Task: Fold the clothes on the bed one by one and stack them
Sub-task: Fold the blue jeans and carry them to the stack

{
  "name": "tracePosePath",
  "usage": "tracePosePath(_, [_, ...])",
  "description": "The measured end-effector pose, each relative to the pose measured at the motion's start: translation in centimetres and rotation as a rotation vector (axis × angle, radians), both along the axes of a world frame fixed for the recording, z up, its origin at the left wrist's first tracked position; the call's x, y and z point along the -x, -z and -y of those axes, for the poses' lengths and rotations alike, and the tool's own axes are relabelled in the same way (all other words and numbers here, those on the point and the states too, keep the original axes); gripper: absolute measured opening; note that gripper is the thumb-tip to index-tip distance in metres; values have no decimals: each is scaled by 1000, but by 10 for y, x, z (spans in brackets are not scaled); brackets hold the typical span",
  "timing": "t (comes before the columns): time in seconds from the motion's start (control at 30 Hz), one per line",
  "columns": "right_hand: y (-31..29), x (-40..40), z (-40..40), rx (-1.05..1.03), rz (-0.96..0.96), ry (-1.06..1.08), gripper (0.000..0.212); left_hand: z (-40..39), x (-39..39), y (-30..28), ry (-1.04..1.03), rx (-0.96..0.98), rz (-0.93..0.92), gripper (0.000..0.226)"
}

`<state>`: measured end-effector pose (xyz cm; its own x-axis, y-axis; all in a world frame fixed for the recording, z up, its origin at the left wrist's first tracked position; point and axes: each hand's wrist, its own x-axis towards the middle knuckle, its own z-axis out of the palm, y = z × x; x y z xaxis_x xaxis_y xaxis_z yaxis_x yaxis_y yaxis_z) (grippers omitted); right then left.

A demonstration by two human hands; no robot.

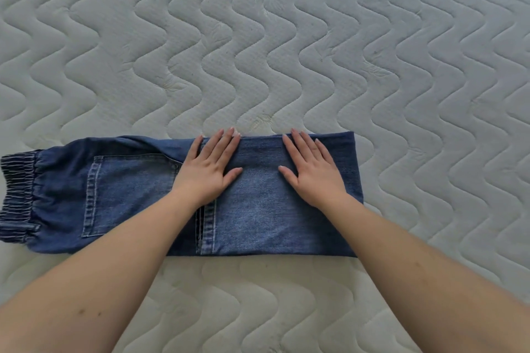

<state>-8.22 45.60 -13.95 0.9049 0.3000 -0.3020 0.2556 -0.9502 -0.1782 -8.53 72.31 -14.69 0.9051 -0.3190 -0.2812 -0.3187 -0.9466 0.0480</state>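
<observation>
- Head view: blue jeans (pixel 143 195) lie crosswise on the bed (pixel 286 37), legs doubled back over the seat, elastic waistband (pixel 18 195) at far left.
- Left hand (pixel 206 169) and right hand (pixel 311 172) lie flat on the folded layer, fingers (pixel 229 143) straight and spread, gripping nothing.
- Step judged: smoothing before the next fold. Best to press outward toward the fold edge, keep hems aligned, then lift from the right end.
- Denim looks thick and stiff, with stitched seams and a patch pocket (pixel 129 192); the quilted mattress has wavy stitching and looks soft.

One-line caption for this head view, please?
Both hands, left and right, press flat on folded jeans on a quilted mattress.
</observation>
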Motion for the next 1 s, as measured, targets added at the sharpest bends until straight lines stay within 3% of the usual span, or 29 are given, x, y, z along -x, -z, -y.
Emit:
tracePosePath(0.27, [2,10,82,69,-37,336,83,2,-4,-1,3,-10,-34,74])
tracePosePath(0.63, [-13,25,67,106,7,336,73,5,-2,-9,5,-116,-38,72])
tracePosePath(0.8, [-23,88,32,43,53,216,65,38,50,-30,135,101,136,69])
tracePosePath(1.0, [-17,133,45,85,-49,161,63,42,127,-18,114,47,-106,67])
